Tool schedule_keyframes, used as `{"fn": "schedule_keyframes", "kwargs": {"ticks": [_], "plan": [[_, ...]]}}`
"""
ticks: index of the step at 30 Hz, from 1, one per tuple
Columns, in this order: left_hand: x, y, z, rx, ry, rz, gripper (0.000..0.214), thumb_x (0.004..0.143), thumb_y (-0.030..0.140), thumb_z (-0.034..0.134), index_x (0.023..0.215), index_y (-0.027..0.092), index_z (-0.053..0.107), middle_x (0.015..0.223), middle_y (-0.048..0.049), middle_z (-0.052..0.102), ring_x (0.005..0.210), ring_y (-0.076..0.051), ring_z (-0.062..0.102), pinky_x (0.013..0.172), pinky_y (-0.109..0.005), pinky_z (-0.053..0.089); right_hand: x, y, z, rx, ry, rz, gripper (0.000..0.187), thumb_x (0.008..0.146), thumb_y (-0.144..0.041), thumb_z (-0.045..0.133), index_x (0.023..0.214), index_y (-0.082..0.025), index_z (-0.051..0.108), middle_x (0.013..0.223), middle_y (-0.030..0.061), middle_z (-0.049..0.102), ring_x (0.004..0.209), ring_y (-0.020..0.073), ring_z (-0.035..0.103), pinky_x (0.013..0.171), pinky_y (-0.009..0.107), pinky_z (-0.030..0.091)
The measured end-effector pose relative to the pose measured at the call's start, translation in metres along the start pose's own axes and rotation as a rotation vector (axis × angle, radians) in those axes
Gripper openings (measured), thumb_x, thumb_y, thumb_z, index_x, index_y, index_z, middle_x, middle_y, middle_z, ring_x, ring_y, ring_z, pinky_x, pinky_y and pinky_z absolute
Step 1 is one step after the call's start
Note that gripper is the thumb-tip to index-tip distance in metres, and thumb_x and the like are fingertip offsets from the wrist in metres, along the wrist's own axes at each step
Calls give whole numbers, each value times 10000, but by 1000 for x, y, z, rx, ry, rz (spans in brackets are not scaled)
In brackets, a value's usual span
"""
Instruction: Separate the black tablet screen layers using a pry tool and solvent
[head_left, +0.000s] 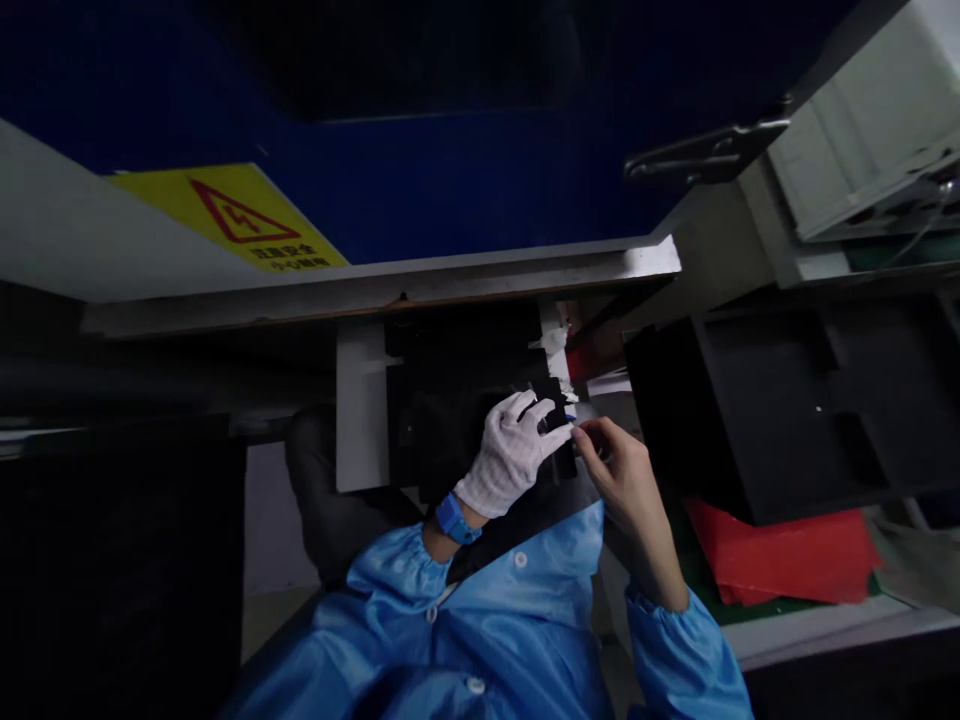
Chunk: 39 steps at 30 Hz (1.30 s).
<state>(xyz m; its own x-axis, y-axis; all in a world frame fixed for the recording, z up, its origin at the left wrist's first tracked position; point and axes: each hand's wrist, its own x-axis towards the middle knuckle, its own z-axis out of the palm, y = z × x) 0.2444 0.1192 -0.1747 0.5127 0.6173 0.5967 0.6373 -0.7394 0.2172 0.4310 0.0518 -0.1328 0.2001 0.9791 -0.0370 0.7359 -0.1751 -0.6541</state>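
Observation:
My left hand (506, 450) wears a white glove and has a blue watch (456, 519) at the wrist. Its fingers are apart over a dark flat surface (457, 380). My right hand (621, 462) is bare, with thumb and forefinger pinched at the tip of one of the glove's fingers. Anything smaller between those fingertips is too small to make out. White scraps (555, 342) and a bit of blue lie along the dark surface's right edge, just beyond the hands. A pale grey panel (361, 405) borders its left side.
Overhead juts a blue machine cabinet (465, 190) with a yellow warning label (232, 218) and a metal latch (705, 152). Black compartmented trays (772, 390) stand at the right, above red sheets (787, 555) on a green surface. A dark block (120, 560) fills the left.

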Motion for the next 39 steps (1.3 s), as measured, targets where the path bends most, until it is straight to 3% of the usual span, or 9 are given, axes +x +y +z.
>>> {"fn": "schedule_keyframes", "kwargs": {"ticks": [2,5,7,10,12,17,26,39], "plan": [[1,-2,-2,4,-16,10,158,1083,319,756,1163,338,891,1247,-7,817,1252,-215,672,1092,-329,555,-5,-1,3,-141,-18,-15,456,1190,-518,420,1003,-218,708,804,55,745,650,186,675,652,281,480],[0,-1,-6,9,-86,31,292,1101,234,688,1276,386,865,1297,-17,810,1289,-219,681,1119,-352,542,-4,-3,7,-236,-25,-7,416,1184,-467,422,986,-221,693,818,74,738,707,205,694,642,282,423],[-1,2,-9,35,-162,-31,384,1103,214,627,1422,323,811,1393,-74,786,1335,-243,684,1139,-388,541,-2,-6,9,-294,-55,1,357,1169,-413,464,972,-219,690,847,87,749,735,208,699,615,281,372],[-3,4,-16,141,-285,-216,546,1099,336,614,1597,119,672,1600,-225,665,1436,-344,656,1167,-484,541,0,-13,10,-377,-116,19,280,1149,-314,512,972,-206,700,886,102,768,766,207,709,608,289,333],[-4,1,-21,216,-356,-307,711,1079,459,652,1658,52,590,1685,-294,573,1498,-425,615,1196,-559,524,2,-18,10,-422,-159,36,252,1143,-254,526,979,-200,708,891,106,774,792,209,718,632,291,344],[-4,-11,-27,227,-530,-360,796,1045,565,690,1688,107,581,1723,-288,542,1597,-480,534,1261,-613,480,6,-27,8,-492,-257,79,196,1142,-187,553,1045,-198,723,942,108,792,852,204,735,637,276,358],[-2,-12,-27,220,-571,-369,773,1048,561,682,1696,150,586,1753,-271,518,1612,-483,521,1267,-625,475,10,-38,7,-522,-352,150,204,1157,-166,536,1097,-198,728,971,100,786,859,197,744,611,269,352],[-2,-12,-27,226,-550,-361,775,1036,586,697,1678,160,612,1732,-270,542,1588,-481,545,1250,-627,487,14,-38,5,-508,-369,174,229,1154,-162,499,1087,-195,715,947,99,776,827,190,723,618,274,323]]}}
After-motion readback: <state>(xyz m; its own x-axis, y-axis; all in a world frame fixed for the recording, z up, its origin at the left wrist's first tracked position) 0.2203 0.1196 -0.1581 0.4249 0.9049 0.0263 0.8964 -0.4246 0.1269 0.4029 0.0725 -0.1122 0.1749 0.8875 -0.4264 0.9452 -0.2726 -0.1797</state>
